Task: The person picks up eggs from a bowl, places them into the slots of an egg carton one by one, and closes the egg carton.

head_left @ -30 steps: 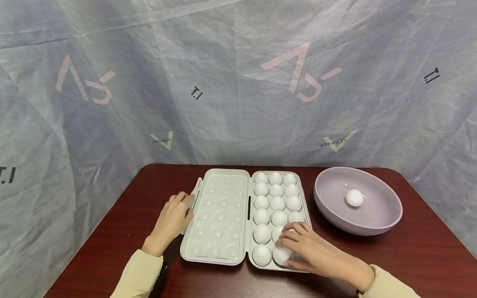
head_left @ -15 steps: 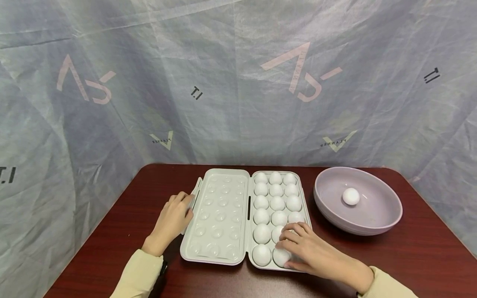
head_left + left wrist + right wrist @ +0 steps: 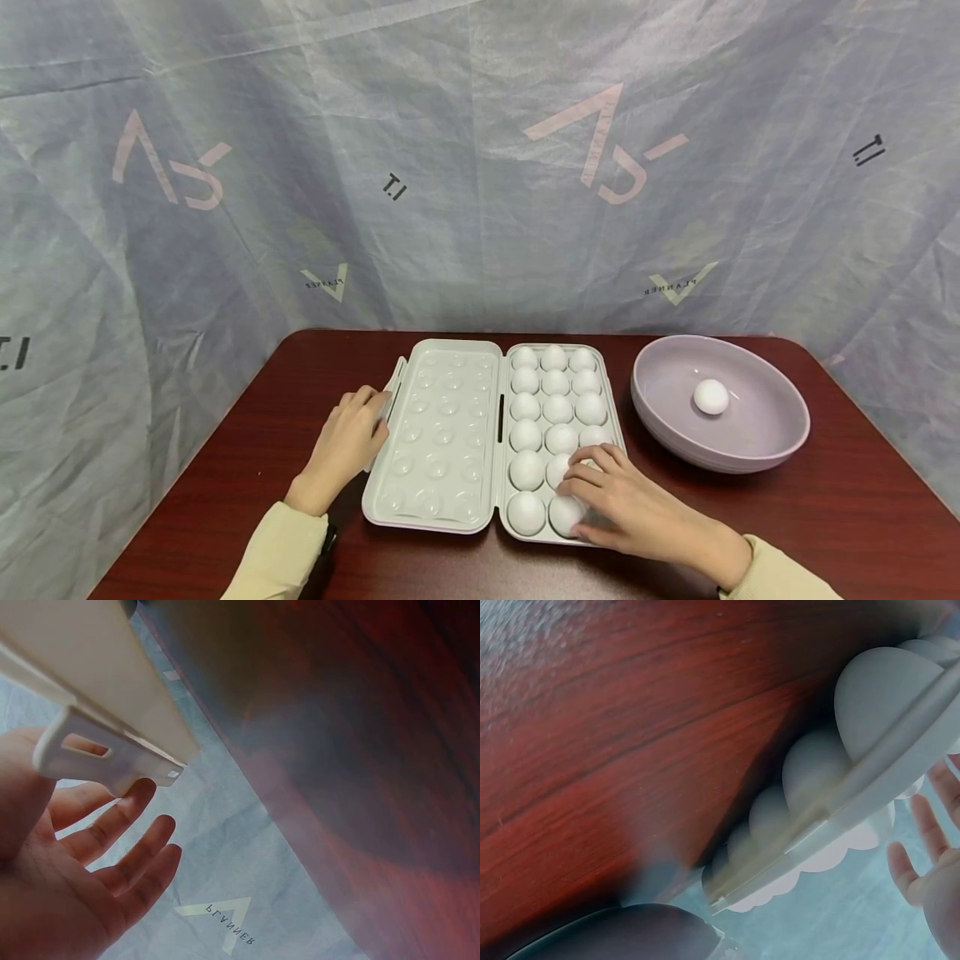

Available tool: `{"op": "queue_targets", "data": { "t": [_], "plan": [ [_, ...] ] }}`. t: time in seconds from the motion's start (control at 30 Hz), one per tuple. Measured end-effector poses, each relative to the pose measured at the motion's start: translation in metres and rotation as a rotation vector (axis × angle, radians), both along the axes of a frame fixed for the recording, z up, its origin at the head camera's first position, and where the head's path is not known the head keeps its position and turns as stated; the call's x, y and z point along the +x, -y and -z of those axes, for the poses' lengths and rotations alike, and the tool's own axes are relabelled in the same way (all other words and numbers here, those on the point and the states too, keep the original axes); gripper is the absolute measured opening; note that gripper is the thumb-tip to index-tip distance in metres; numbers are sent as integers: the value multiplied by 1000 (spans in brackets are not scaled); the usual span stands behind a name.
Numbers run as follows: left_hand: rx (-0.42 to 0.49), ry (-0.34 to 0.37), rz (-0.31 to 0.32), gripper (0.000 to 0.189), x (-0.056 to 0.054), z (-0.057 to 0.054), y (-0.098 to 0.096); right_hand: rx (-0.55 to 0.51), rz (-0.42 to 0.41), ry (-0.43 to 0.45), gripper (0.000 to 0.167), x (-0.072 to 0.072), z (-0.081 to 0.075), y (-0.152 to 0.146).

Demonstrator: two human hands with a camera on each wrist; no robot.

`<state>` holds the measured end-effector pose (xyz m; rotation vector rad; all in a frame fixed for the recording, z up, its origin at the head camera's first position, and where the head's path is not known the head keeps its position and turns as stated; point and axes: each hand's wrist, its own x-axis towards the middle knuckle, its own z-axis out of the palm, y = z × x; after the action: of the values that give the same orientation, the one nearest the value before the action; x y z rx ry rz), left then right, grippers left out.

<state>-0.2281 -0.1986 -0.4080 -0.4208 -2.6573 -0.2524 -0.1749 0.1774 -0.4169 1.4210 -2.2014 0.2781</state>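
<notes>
An egg box lies unfolded, with its pale lid on the left and its egg-filled tray on the right. My left hand pinches the latch flap at the lid's outer edge; in the left wrist view the other fingers are spread below it. At the tray's front my right hand has its thumb and fingertips around a white egg in the middle of the front row. The hand hides the tray's front right corner. In the right wrist view, curved fingers show beside the tray.
A lilac bowl stands right of the tray with one white egg in it. Several eggs fill the tray's rows. The dark red table ends at a grey printed cloth behind.
The egg in the bowl rolls slightly left, then back right. Both hands stay in nearly the same place.
</notes>
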Motion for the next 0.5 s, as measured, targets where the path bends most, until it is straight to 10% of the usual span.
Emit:
{"op": "queue_targets", "data": {
  "t": [0.5],
  "plan": [
    [-6, -14, 7, 36, 0, 1, 1, -1, 8, 8, 38, 2, -2, -1]
  ]
}}
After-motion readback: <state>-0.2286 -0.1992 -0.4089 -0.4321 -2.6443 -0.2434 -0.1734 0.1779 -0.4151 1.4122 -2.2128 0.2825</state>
